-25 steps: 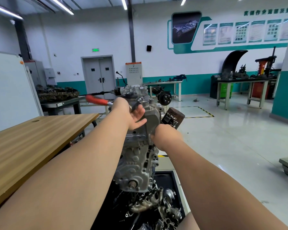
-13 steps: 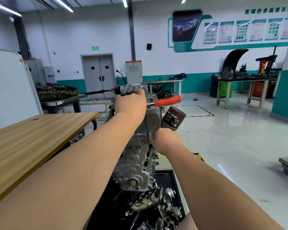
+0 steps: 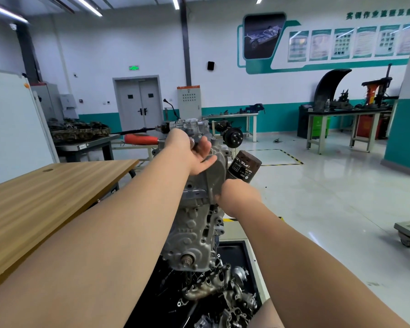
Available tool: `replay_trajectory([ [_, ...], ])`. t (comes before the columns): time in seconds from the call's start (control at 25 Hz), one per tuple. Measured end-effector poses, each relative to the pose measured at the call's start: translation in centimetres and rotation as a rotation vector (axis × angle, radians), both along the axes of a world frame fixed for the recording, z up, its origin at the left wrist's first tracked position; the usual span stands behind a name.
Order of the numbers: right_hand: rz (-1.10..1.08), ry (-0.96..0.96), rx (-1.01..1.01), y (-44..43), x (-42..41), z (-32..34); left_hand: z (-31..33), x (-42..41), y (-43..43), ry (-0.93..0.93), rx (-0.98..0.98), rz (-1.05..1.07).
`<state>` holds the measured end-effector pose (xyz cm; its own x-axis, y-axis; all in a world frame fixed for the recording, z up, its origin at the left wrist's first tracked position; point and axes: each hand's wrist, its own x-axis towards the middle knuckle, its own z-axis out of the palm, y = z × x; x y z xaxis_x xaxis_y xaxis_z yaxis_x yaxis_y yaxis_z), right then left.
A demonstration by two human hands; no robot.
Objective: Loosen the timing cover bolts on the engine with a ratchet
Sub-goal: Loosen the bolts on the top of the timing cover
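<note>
ratchet (image 3: 141, 139) head part-covered, right hand (image 3: 240, 195) fingers hidden

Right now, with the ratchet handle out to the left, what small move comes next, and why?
Probably swing the ratchet by its red handle round for another stroke. The left hand holds the ratchet at its head on top of the engine, the handle points left, and the right hand braces the engine's side below the oil filter.

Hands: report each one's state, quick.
Left hand: holds the ratchet near its head, fingers loosely curled.
Right hand: against the engine side, fingers hidden; cannot tell.
</note>
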<state>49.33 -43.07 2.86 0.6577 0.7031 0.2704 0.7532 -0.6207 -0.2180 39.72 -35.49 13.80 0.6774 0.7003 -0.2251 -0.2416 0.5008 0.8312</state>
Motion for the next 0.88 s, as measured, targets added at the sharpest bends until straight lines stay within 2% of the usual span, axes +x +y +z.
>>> replay_trajectory([
  [0.04,-0.002,0.0,-0.004,0.0,0.1,0.0,0.1,0.1,-0.1,0.036,0.047,0.009],
  [0.12,-0.007,-0.002,-0.017,-0.2,0.2,-0.1,0.1,0.2,-0.4,0.31,0.376,0.064],
  [0.16,-0.009,0.002,-0.021,-0.3,0.3,-0.2,0.1,0.2,-0.5,0.506,0.63,0.101],
  [0.28,-0.009,0.026,-0.02,-0.5,0.5,-0.4,-0.3,0.1,-0.6,1.211,1.59,0.184],
  [0.32,-0.012,0.031,-0.022,-0.5,0.5,-0.4,-0.6,0.0,-0.9,1.387,1.84,0.236],
  [0.36,-0.018,0.034,-0.03,-0.5,0.5,-0.4,-0.8,0.0,-1.2,1.484,2.048,0.284],
  [0.4,-0.022,0.037,-0.042,-0.5,0.5,-0.4,-1.0,0.2,-1.2,1.503,2.176,0.32],
  [0.44,-0.024,0.038,-0.051,-0.4,0.6,-0.5,-1.2,0.3,-0.9,1.486,2.221,0.338],
  [0.52,-0.023,0.027,-0.044,-0.3,0.7,-0.6,-1.3,-0.1,0.0,1.342,2.072,0.33],
  [0.56,-0.021,0.016,-0.033,-0.3,0.7,-0.6,-1.4,-0.4,0.1,1.213,1.913,0.338],
  [0.6,-0.017,0.004,-0.024,-0.2,0.7,-0.7,-1.6,-0.5,0.1,1.071,1.674,0.334],
  [0.64,-0.012,-0.004,-0.021,-0.2,0.6,-0.7,-1.5,-0.3,0.1,0.877,1.383,0.297],
  [0.76,0.01,-0.014,-0.031,0.3,0.4,-0.9,-0.9,-0.3,-0.5,0.234,0.294,0.115],
  [0.8,0.014,-0.019,-0.033,0.4,0.3,-1.0,-0.8,-0.2,-0.3,0.107,0.103,0.085],
  [0.84,0.015,-0.027,-0.034,0.4,0.3,-1.1,-0.8,-0.1,0.0,0.064,0.063,0.069],
  [0.88,0.016,-0.035,-0.035,0.5,0.2,-1.2,-0.8,-0.2,0.0,0.088,0.112,0.058],
])
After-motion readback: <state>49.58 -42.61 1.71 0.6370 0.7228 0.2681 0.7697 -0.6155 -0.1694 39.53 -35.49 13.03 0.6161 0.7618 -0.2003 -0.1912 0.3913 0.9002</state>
